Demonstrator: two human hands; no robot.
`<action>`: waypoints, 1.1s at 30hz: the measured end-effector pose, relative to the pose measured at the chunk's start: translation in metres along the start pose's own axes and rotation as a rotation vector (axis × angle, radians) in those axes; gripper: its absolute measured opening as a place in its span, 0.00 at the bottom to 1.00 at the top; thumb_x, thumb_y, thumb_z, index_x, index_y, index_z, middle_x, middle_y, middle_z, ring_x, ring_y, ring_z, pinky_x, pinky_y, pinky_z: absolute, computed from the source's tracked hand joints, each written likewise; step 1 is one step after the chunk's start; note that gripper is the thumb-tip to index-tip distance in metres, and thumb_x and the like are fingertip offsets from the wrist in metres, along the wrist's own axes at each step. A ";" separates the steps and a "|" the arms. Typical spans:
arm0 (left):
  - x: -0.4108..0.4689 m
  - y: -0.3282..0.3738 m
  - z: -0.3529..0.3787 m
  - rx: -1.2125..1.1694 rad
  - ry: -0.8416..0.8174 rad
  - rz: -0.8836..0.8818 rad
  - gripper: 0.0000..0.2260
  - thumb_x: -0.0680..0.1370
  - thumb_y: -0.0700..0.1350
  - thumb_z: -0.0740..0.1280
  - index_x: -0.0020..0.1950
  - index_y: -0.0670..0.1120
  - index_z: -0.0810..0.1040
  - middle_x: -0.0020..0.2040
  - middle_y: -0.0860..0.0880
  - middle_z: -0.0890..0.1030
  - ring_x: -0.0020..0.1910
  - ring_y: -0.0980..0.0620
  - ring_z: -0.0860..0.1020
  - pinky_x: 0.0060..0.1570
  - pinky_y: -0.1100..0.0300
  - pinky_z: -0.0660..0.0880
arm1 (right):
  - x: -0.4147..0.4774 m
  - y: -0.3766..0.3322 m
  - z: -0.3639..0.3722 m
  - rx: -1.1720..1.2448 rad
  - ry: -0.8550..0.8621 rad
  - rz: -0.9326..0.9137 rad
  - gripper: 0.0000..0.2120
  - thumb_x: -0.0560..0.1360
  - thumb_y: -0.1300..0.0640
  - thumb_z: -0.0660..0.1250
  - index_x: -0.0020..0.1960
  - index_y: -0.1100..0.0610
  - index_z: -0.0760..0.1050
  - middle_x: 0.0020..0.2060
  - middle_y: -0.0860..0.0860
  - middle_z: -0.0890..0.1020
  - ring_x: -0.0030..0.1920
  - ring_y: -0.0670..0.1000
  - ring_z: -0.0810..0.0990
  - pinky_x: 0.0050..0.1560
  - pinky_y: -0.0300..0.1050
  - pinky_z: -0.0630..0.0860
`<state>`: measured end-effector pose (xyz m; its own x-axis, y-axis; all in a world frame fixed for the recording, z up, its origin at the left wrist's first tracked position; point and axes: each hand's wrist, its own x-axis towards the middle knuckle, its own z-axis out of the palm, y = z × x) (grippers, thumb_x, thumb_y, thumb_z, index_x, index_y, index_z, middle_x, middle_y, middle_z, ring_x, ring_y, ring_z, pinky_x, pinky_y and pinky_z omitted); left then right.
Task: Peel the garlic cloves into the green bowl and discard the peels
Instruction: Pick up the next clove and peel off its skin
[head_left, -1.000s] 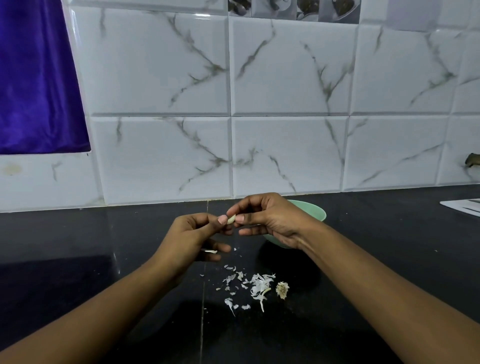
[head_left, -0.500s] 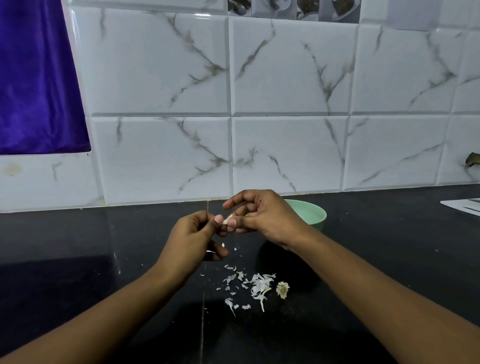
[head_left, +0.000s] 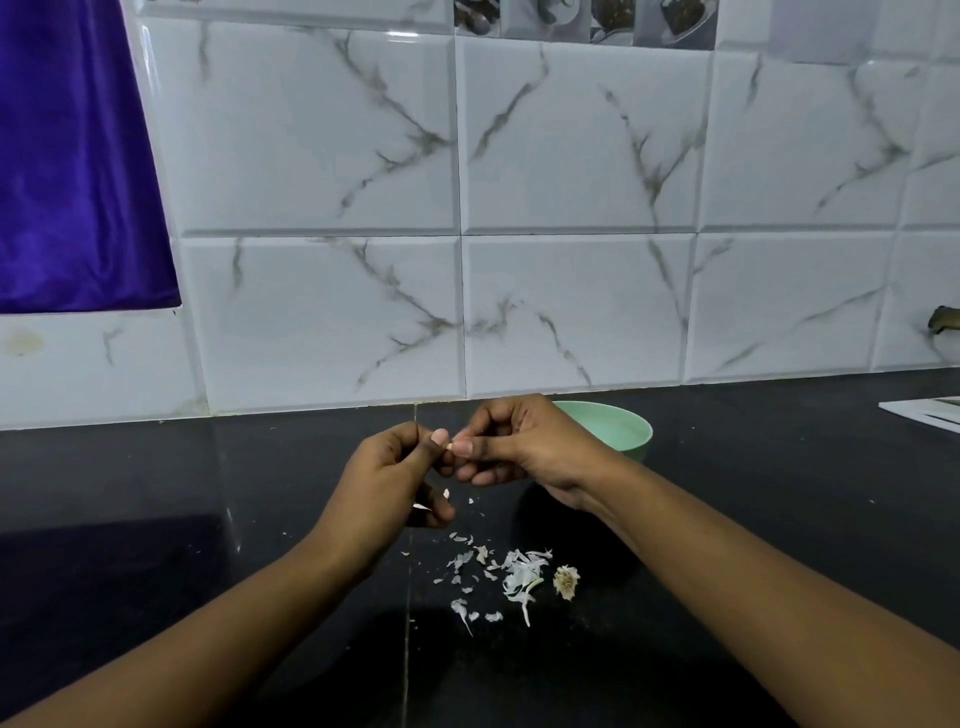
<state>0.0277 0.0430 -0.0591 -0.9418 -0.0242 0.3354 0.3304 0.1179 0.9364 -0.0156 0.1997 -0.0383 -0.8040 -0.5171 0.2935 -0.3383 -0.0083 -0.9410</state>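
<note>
Head view, hands pinching garlic clove

garlic clove: small, pale, mostly hidden, pinched in mid-air between the fingertips of left grip and right grip. green bowl: pale mint, upright on the desk, just behind right grip, partly hidden by it. peels: white flakes scattered on the desk below the grips, with a dry root stub at the pile's right edge.
</note>
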 end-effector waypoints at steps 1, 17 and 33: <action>0.000 0.000 0.000 -0.014 -0.005 -0.017 0.10 0.80 0.44 0.62 0.42 0.41 0.76 0.38 0.47 0.79 0.23 0.51 0.76 0.26 0.59 0.75 | 0.000 -0.001 -0.002 0.032 -0.015 0.041 0.03 0.74 0.66 0.67 0.42 0.62 0.77 0.33 0.52 0.83 0.33 0.45 0.83 0.34 0.34 0.79; 0.002 -0.001 -0.004 -0.106 -0.005 -0.128 0.06 0.78 0.42 0.65 0.43 0.41 0.78 0.38 0.48 0.81 0.26 0.52 0.79 0.25 0.62 0.75 | -0.002 -0.013 -0.019 -0.232 0.012 0.187 0.11 0.77 0.56 0.66 0.44 0.65 0.78 0.27 0.52 0.81 0.24 0.45 0.78 0.28 0.35 0.75; 0.004 -0.001 -0.006 -0.177 -0.005 -0.069 0.04 0.76 0.35 0.66 0.47 0.41 0.80 0.35 0.48 0.84 0.26 0.55 0.79 0.27 0.66 0.76 | 0.000 -0.006 -0.014 -0.051 0.011 0.097 0.02 0.74 0.64 0.68 0.42 0.62 0.78 0.31 0.52 0.83 0.32 0.45 0.83 0.34 0.33 0.79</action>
<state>0.0238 0.0366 -0.0578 -0.9627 -0.0208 0.2699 0.2707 -0.0604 0.9608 -0.0204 0.2121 -0.0300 -0.8394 -0.5040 0.2034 -0.2829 0.0855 -0.9553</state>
